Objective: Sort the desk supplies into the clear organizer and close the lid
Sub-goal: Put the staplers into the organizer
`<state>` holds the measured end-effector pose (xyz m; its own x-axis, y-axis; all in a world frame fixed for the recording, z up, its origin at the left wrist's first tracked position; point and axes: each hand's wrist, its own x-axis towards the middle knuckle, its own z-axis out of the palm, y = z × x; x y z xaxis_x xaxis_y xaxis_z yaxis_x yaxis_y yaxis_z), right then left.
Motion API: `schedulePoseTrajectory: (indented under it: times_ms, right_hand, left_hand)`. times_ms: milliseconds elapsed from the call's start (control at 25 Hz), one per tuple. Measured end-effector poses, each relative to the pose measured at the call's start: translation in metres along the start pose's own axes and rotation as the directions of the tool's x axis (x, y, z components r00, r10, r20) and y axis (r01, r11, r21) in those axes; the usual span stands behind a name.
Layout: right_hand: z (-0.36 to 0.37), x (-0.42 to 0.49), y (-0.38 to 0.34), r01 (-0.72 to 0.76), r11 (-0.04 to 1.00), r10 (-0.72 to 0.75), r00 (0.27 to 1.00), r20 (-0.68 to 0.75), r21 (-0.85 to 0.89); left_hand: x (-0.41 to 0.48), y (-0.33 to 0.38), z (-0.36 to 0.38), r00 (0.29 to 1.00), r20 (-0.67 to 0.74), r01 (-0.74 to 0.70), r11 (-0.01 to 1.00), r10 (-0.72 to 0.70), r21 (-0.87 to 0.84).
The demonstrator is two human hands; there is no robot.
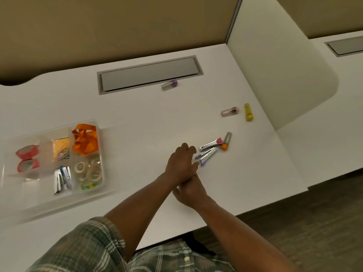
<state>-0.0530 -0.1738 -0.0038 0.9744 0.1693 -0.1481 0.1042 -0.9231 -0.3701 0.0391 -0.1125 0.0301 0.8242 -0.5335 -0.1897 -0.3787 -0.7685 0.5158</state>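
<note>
1. Right hand [189,193] nearest, low over the white bench [137,118], fingers loosely curled with nothing seen in them; partly tucked under the left wrist.
2. Left hand [181,161] crossed above it, reaching forward, fingers spread and gripping nothing, fingertips touching or just short of the purple stapler — cannot tell which.
3. Just beyond the left fingertips: purple stapler [207,156], lying flat, angled away to the right.
4. Just past that, nearly touching it: pink stapler [211,143], also flat.
5. Right of both staplers: orange-capped tube [226,141], cap close to the pink stapler's far end.
6. Farther ahead and to the right of the hands: pink-capped tube [229,111] and yellow tube [248,112], near each other, well apart from the staplers.
7. Farthest ahead: purple-capped tube [170,84], at the edge of the grey cable hatch [149,73].
8. Well to the left of both hands: clear organizer [102,154], lid not over it, blurred; inside, in separate compartments, pink tape rolls [27,158], orange ribbon [85,139], clear tape rolls [89,171], metal staplers [62,178].
</note>
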Motion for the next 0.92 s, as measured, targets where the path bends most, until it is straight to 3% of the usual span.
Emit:
schedulePoseTrajectory:
  times_ms: [80, 200, 320, 400, 520, 640, 720, 840, 920]
  right_hand:
    - [0.002, -0.001, 0.006, 0.046, 0.998, -0.046, 0.999, 0.021, 0.03]
    - [0.008, -0.004, 0.021, -0.081, 0.982, 0.06, 0.99, 0.127, 0.17]
    - [0.012, -0.006, 0.036, 0.087, 0.996, -0.084, 0.991, 0.108, -0.026]
    - [0.008, -0.007, 0.043, 0.123, 0.982, -0.106, 0.987, 0.122, -0.142]
    - [0.005, -0.006, 0.045, 0.162, 0.978, -0.145, 0.981, 0.129, -0.134]
    - [-0.01, -0.007, 0.046, 0.193, 0.981, -0.192, 0.981, -0.029, 0.03]
    - [-0.021, -0.008, 0.054, 0.21, 0.978, -0.205, 0.959, -0.194, 0.002]
    - [-0.044, -0.004, 0.073, 0.013, 0.999, -0.001, 0.973, -0.231, 0.051]
    - [-0.054, 0.001, 0.09, -0.124, 0.991, 0.131, 0.934, -0.331, 0.043]
  left_hand:
    - [0.008, 0.015, 0.014, 0.997, -0.001, -0.073, 0.99, 0.074, 0.117]
    - [0.016, 0.028, 0.032, 0.997, 0.029, -0.076, 0.962, 0.071, 0.264]
    - [0.025, 0.037, 0.042, 1.0, 0.006, -0.026, 0.952, 0.025, 0.306]
    - [0.031, 0.041, 0.045, 1.0, 0.011, 0.003, 0.941, -0.007, 0.339]
    - [0.036, 0.046, 0.047, 0.998, 0.024, 0.043, 0.929, -0.056, 0.369]
    - [0.041, 0.046, 0.039, 0.989, 0.054, 0.122, 0.961, -0.139, 0.247]
    - [0.045, 0.041, 0.027, 0.969, 0.074, 0.228, 0.971, -0.234, 0.079]
    - [0.05, 0.024, 0.008, 0.932, 0.105, 0.357, 0.926, -0.346, -0.121]
    - [0.048, 0.01, 0.0, 0.906, 0.091, 0.423, 0.879, -0.413, -0.22]
